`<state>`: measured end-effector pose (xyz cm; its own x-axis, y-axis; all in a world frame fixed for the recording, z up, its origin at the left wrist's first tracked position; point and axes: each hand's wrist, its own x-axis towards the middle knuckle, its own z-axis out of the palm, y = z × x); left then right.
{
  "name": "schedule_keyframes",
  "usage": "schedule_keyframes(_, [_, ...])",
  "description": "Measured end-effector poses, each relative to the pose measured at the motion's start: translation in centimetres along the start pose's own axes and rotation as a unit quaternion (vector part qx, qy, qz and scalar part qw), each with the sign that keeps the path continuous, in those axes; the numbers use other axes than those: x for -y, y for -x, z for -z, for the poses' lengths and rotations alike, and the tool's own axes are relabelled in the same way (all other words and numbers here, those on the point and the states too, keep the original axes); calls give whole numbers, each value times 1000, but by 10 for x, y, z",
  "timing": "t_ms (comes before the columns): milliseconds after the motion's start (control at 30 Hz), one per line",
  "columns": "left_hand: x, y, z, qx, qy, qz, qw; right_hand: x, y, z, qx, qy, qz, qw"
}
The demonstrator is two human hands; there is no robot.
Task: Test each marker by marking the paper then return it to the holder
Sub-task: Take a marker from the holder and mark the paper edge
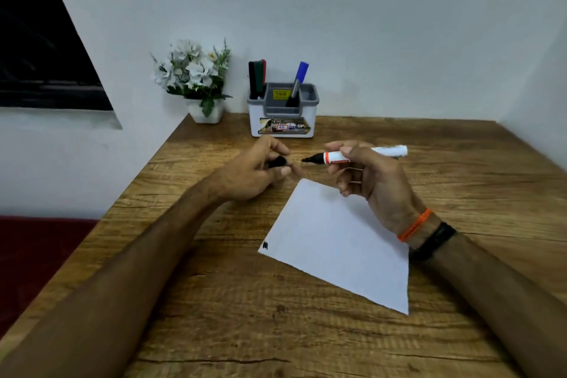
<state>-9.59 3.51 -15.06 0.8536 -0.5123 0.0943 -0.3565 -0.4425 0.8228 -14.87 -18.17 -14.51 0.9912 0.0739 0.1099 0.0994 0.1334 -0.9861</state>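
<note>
My right hand (372, 176) grips an uncapped white marker (388, 152) with an orange band and a black tip that points left. Its black cap (277, 162) is pinched in my left hand (253, 170), a short gap from the tip. Below both hands a white paper (340, 242) lies on the wooden table (306, 331), with a small black mark (265, 245) at its left corner. At the back stands a white and grey holder (282, 123). It carries a blue-capped marker (299, 81) and, on its left side, black, green and red markers (257, 78).
A white pot of white flowers (196, 80) stands left of the holder, against the wall. The table's left edge runs diagonally beside a dark red surface (36, 255). Orange and black bands circle my right wrist (425, 232).
</note>
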Motion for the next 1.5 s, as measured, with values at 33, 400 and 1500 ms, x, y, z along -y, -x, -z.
schedule_keyframes(33, [-1, 0, -1, -7, 12, -5, 1000, 1, 0, 0, -7, 4, 3, 1000])
schedule_keyframes(400, [-3, -2, -6, -58, 108, -42, 992, 1, 1, -2, -30, 24, 5, 999])
schedule_keyframes(1500, [-18, -3, -38, -277, 40, -76, 957, -20, -4, -9, -46, 237, 249, 938])
